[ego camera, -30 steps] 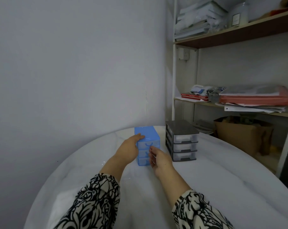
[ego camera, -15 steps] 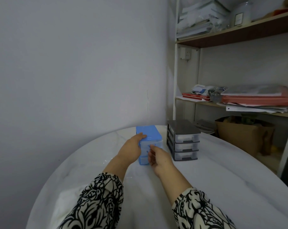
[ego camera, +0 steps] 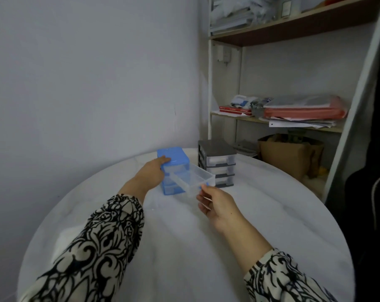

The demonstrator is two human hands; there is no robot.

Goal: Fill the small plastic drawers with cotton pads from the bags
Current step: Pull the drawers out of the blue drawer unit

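- The left hand [ego camera: 151, 173] is pressed against the left side of a small blue drawer unit [ego camera: 172, 159], thumb laid over its top front edge, so the unit is gripped and steadied near the far edge of the round white table [ego camera: 184, 247].
- The unit is seen as a blue frame with a flat lid and translucent drawers stacked inside.
- A clear top drawer [ego camera: 194, 178], shallow, rectangular and visibly empty, is drawn well out towards the camera, its front edge pinched by the fingertips of the right hand [ego camera: 217, 205].
- Just to the right, a grey drawer unit [ego camera: 217, 162] is set with three clear drawers closed.
- Papers and red folders are stacked on a shelf [ego camera: 278, 122] behind.
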